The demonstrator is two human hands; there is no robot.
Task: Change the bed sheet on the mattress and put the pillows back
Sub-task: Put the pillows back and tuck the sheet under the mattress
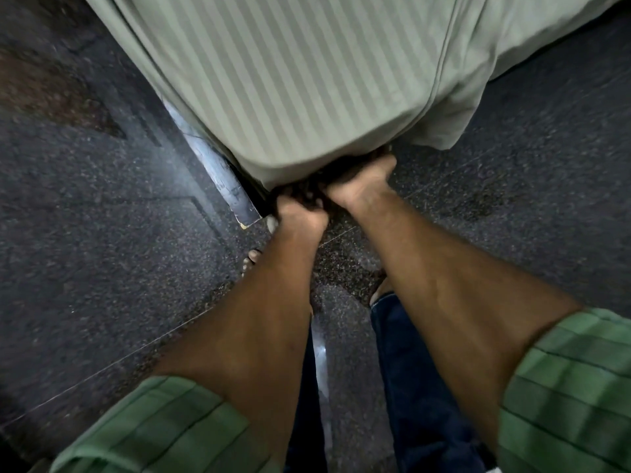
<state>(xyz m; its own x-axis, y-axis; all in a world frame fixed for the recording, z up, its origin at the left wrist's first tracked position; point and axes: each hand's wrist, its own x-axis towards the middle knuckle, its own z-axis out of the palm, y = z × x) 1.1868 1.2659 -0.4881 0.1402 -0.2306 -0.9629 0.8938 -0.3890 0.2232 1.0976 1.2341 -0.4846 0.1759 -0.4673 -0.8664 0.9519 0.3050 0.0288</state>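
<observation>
At the corner of the mattress, down near the dark speckled floor [102, 268], I have both hands pushed in under the hanging edge of the pale green striped sheet [290, 90]. My left hand [300, 216] is bunched into a fist just beside the metal bed frame [218, 172], and my right hand [362, 186] is curled in right next to it, a little higher. Both reach into the dark gap beneath the sheet's hem, so my fingertips are hidden; I judge they are clenched on the underside edge, but whether they grip cloth or the mattress itself I cannot tell. I keep the two hands close together because a corner needs the slack gathered in one spot before it goes under. The sheet already drapes over the top and hangs loose to my right, so I reckon tucking is underway and far from finished. No pillows show here. My bare toes [252, 259] are close to the frame.
</observation>
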